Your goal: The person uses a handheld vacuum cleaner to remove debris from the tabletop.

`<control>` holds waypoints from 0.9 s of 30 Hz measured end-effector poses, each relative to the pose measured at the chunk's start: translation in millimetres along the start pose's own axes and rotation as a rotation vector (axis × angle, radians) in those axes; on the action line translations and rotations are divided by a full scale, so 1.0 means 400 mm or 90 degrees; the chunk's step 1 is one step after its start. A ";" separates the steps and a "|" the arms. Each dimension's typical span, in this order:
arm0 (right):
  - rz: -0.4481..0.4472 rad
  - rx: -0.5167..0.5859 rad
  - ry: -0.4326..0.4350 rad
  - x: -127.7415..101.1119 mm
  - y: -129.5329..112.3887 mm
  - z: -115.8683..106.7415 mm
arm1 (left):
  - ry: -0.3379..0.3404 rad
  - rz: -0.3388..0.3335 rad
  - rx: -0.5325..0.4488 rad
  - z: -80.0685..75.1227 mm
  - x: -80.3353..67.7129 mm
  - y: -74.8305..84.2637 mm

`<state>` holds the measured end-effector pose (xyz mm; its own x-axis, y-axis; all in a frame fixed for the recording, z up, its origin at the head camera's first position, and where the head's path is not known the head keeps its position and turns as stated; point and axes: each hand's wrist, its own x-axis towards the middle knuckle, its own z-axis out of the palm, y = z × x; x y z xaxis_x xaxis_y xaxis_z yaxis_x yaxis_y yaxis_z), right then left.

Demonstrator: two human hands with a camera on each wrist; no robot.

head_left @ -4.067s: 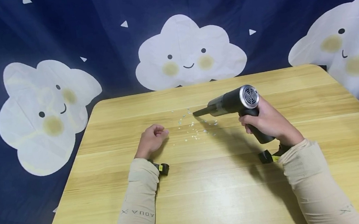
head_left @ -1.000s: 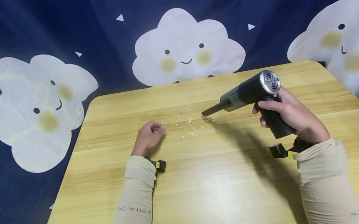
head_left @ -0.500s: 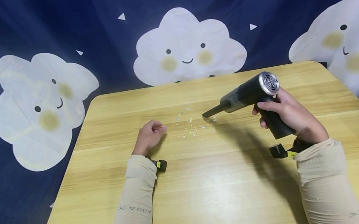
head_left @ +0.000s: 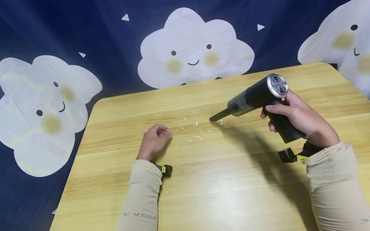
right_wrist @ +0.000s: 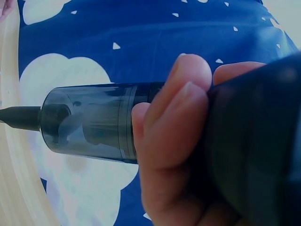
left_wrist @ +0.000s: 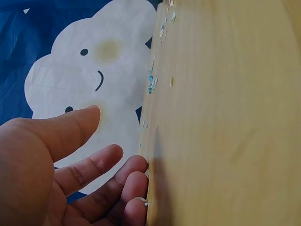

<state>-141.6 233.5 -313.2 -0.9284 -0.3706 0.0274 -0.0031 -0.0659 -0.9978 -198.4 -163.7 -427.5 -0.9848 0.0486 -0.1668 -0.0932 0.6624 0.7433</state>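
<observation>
The person's right hand grips the black pistol-style handle of a dark grey handheld vacuum cleaner with a silver vented rear cap, fingers curled round the handle so that it is firmly held above the light wooden table. The vacuum is tilted, its rear cap raised toward the right and its slim black nozzle sloping down to the left, with the tip just above the tabletop at the right edge of a scatter of small white and pale blue paper scraps. The scraps lie on the middle of the table, between the nozzle tip and the left hand. That hand rests on the wood near the scraps, its fingers loosely curled and holding nothing; in the left wrist view the fingertips touch the table edge-on and the scraps show farther along the surface. In the right wrist view the fingers wrap the dark body, and the smoky translucent dust cup narrows to the nozzle at the left. Both forearms wear beige sleeves. Behind the table hangs a dark blue cloth printed with smiling white clouds.
</observation>
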 end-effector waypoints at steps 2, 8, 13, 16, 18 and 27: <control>0.000 0.001 -0.001 -0.001 0.000 0.000 | -0.001 -0.001 -0.001 0.000 -0.001 0.001; 0.005 0.000 -0.003 -0.001 0.000 -0.001 | 0.004 0.000 0.000 0.001 -0.002 0.002; 0.004 -0.006 -0.005 -0.001 -0.002 -0.002 | 0.005 0.002 0.003 0.002 0.002 -0.002; 0.004 0.001 -0.006 -0.001 -0.003 -0.002 | 0.003 0.005 0.005 0.001 0.004 -0.004; 0.007 0.003 -0.005 -0.001 -0.003 -0.002 | 0.002 0.005 0.004 0.000 0.004 -0.004; 0.014 -0.012 -0.003 -0.006 -0.008 -0.004 | 0.003 0.006 0.005 0.000 0.004 -0.004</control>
<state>-140.1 236.2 -310.1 -0.9266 -0.3760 0.0058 0.0104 -0.0410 -0.9991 -200.0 -164.7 -428.9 -0.9862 0.0511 -0.1574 -0.0834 0.6678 0.7396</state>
